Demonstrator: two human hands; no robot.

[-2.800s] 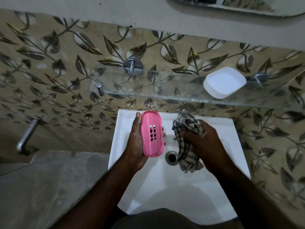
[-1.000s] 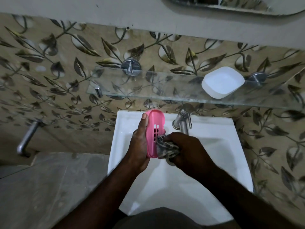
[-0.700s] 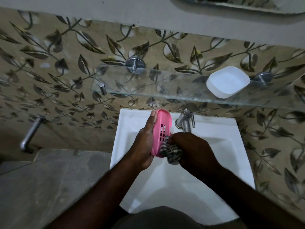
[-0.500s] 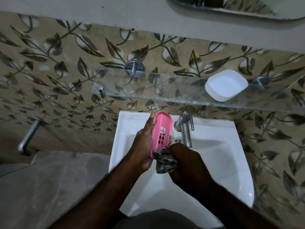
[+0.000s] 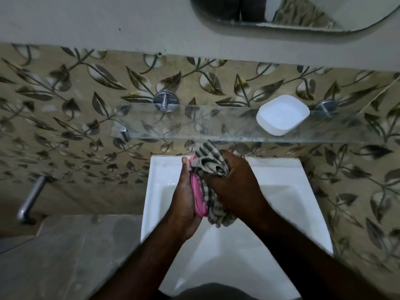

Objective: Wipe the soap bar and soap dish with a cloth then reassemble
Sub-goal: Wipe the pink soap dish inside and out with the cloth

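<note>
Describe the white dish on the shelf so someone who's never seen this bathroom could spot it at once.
Above the white sink hangs a glass shelf. The white dish sits toward its right end: a shallow rounded square, the only loose thing on the shelf.

Both bare forearms were angled in from the lower edge and met at the middle of the view. The left hand point(image 5: 185, 200) was turned palm to the right with the thumb stretched upward, and the pink dish piece point(image 5: 198, 197) was held in it edge-on, the fingers hidden behind. The right hand point(image 5: 237, 185) was set knuckles-up close against the left. Its fingers were curled round the checked cloth point(image 5: 208, 164), which was pressed to the pink dish piece.
</note>
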